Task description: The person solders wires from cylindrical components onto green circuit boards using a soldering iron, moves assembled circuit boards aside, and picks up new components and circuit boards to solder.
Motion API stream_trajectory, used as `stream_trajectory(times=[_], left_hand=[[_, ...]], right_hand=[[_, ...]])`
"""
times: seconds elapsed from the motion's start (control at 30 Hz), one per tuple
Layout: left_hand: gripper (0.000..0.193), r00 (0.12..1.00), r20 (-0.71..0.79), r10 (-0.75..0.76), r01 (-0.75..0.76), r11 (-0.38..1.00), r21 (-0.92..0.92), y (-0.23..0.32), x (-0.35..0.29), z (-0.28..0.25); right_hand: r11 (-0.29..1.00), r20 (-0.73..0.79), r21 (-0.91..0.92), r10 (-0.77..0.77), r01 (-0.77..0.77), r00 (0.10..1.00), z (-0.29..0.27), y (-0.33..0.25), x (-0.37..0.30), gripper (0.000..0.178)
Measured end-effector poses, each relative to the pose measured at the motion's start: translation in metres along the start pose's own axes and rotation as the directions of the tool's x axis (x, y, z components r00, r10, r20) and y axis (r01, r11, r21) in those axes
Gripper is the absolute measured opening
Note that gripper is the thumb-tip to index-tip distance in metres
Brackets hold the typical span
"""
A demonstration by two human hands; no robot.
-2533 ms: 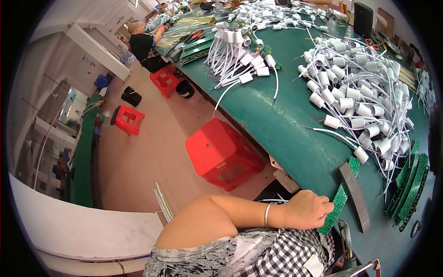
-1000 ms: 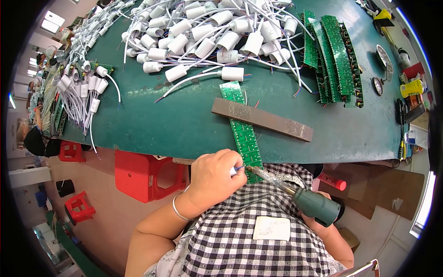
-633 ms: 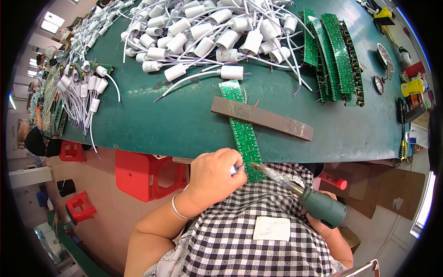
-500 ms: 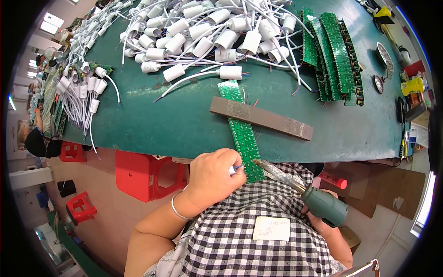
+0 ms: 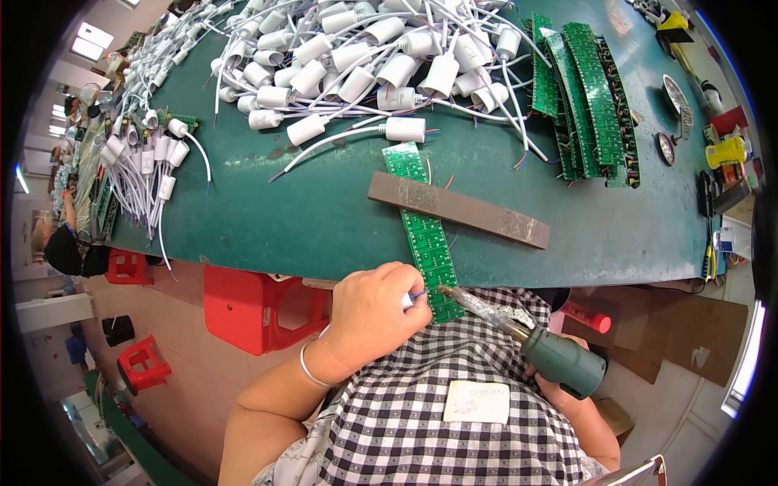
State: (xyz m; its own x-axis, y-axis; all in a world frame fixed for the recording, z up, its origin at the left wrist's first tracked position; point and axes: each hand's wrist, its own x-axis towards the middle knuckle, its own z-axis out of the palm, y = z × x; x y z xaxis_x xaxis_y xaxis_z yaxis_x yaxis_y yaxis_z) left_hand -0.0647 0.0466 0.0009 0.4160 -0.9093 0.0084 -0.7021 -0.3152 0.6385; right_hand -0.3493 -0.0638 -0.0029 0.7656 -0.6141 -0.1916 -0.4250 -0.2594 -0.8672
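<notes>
A green circuit board strip [image 5: 429, 251] lies across the table's near edge, its near end sticking out over my checked apron. A brown metal bar [image 5: 478, 215] rests across its upper part. My left hand [image 5: 373, 306] is closed beside the near end, pinching a white cable [image 5: 408, 301] whose thin blue wire points at the board. My right hand [image 5: 557, 393], partly hidden behind the handle, grips a soldering iron [image 5: 563, 362] with a thick green handle. Its dark tip is at the board's near end, close to the blue wire; whether they touch is too small to tell.
White lamp holders with cables [image 5: 356, 57] are heaped at the back of the green table [image 5: 267, 219]. More lie at the left. Stacked circuit board strips [image 5: 596, 105] stand at the back right, near a small round metal dish [image 5: 665, 148]. A red stool [image 5: 235, 312] is below left.
The soldering iron has shifted slightly left, and its tip sits a little lower on the board. My left hand has hardly moved and keeps hold of the cable.
</notes>
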Motion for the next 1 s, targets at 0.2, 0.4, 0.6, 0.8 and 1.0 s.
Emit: stream_trajectory(times=[0.2,0.4,0.6,0.8,1.0], left_hand=[[0.012,1.000,-0.007,0.009,-0.009,1.000,0.003,-0.0008,-0.0006,0.0003],[0.012,1.000,0.004,-0.006,0.006,1.000,-0.008,-0.0001,-0.0006,-0.0006],[0.012,1.000,0.011,0.002,-0.002,1.000,-0.008,-0.0001,0.0003,-0.0021],[0.012,1.000,0.022,0.006,-0.006,1.000,-0.014,0.0011,-0.0008,-0.0035],[0.012,1.000,0.025,0.019,-0.019,0.999,-0.033,-0.0007,-0.0016,-0.0033]], right_hand=[[0.989,0.029,-0.100,-0.103,0.105,0.994,-0.0051,0.0096,-0.0002,0.025],[0.996,0.019,-0.030,-0.078,0.078,0.997,-0.0056,0.0113,-0.0019,0.027],[1.000,-0.004,0.005,0.005,-0.005,1.000,-0.0027,0.0098,-0.0047,0.026],[0.996,0.042,-0.013,-0.087,0.088,0.995,-0.0037,0.0110,0.0016,0.025],[0.996,-0.034,-0.082,-0.049,0.046,0.998,-0.0004,0.0137,-0.0058,0.025]])
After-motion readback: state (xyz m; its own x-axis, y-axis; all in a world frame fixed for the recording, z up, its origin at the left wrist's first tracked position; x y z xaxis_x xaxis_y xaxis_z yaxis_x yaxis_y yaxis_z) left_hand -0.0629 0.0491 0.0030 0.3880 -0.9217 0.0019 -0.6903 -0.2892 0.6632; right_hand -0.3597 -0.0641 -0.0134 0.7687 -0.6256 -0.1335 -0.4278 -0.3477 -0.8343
